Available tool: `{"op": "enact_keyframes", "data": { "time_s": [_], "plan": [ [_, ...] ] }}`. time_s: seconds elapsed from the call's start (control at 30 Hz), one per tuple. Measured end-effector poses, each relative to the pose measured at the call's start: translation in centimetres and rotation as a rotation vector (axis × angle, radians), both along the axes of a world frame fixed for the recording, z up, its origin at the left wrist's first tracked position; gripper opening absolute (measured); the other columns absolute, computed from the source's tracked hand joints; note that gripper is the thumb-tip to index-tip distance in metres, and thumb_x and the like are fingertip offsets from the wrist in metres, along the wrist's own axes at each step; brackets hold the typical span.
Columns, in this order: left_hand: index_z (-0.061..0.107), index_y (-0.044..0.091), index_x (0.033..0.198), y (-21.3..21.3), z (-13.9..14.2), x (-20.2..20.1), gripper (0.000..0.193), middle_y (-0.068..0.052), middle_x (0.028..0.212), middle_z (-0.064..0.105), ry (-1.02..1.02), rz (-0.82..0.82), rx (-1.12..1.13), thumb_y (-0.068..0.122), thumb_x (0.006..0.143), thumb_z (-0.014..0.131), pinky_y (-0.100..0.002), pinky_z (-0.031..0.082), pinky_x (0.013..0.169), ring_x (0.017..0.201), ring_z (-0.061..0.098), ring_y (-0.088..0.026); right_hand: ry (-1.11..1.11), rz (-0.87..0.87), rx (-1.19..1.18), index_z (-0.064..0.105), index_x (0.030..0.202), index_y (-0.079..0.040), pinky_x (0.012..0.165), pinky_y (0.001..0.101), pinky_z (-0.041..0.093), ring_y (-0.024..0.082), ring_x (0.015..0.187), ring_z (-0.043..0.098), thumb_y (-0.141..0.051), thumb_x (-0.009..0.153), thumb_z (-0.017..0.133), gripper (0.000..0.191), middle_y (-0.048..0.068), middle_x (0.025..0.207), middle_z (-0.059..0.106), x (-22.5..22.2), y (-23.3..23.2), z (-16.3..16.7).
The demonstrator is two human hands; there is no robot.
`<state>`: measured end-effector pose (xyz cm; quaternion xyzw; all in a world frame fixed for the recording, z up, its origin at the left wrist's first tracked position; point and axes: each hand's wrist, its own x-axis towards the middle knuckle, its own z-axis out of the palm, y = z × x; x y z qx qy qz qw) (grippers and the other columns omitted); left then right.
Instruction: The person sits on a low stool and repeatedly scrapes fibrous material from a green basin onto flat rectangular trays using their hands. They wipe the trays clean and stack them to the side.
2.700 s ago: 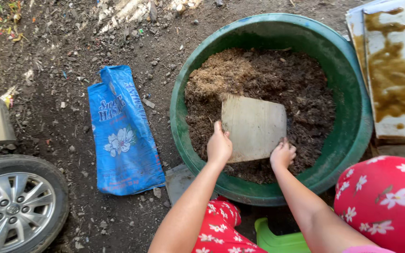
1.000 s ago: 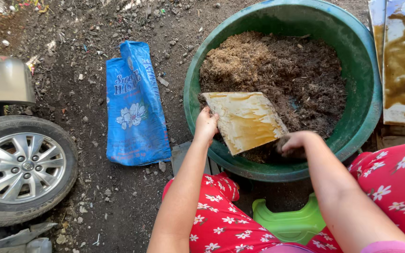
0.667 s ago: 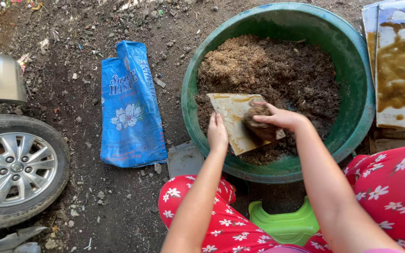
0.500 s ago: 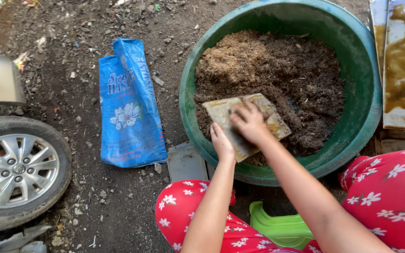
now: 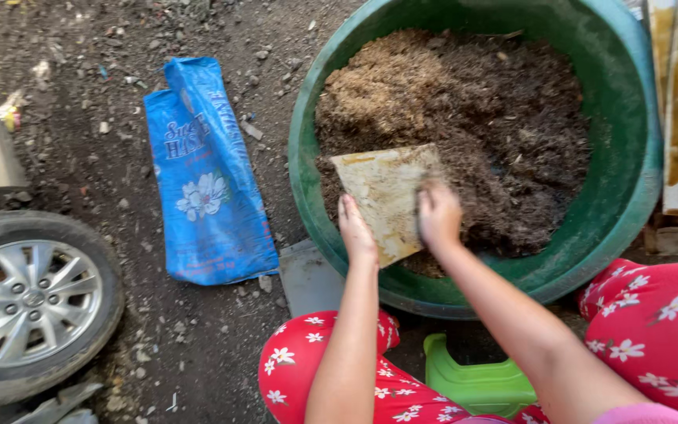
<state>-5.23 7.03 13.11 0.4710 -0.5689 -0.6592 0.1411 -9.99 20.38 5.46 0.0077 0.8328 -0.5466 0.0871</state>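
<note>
Flat, stained beige board point(image 5: 386, 198), roughly square and tilted, sits inside the big round green plastic tub point(image 5: 637, 180), its lower edge near the tub's near wall and its upper part lying against the dark brown, crumbly soil mix point(image 5: 504, 118) that fills the tub. Left hand point(image 5: 355, 232) grips the board's lower left edge, fingers closed on it. Right hand point(image 5: 438, 216) presses on the board's right side, fingers curled over the edge where board and soil meet; whether it holds any soil cannot be told. A paler, fibrous patch lies at the soil's upper left. On the dirt ground point(image 5: 80, 71) left of the tub lies a crumpled blue woven sack with a white flower print point(image 5: 205, 173). A car wheel with a silver rim point(image 5: 29, 302) shows at the lower left. Red trousers with white flowers point(image 5: 308, 369) cover both knees, and a green plastic stool point(image 5: 476, 381) shows between them.
</note>
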Motion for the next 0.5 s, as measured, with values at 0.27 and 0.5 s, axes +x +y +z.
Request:
{"op": "enact_keyframes", "data": {
  "time_s": [0.27, 0.5],
  "plan": [
    [0.031, 0.006, 0.159, 0.0, 2.0, -1.9, 0.071, -0.012, 0.165, 0.036, -0.010, -0.088, -0.001, 0.050, 0.104, 0.039, -0.037, 0.027, 0.121, 0.152, 0.034, -0.024, 0.140, 0.091, -0.202, 0.068, 0.130, -0.006, 0.113, 0.0469, 0.038, 0.038, 0.129, 0.053, -0.017, 0.100, 0.055, 0.035, 0.020, 0.137, 0.062, 3.8, -2.1, 6.0],
    [0.034, 0.008, 0.157, 1.0, 3.5, -2.6, 0.069, -0.011, 0.162, 0.040, -0.142, -0.150, -0.097, 0.051, 0.104, 0.037, -0.038, 0.029, 0.120, 0.149, 0.037, -0.024, -0.356, -0.170, 0.147, 0.060, 0.137, -0.008, 0.115, 0.0501, 0.033, 0.032, 0.133, 0.048, -0.026, 0.107, 0.044, 0.039, 0.016, 0.140, 0.058, -1.3, 2.9, -5.1]
  ]
}}
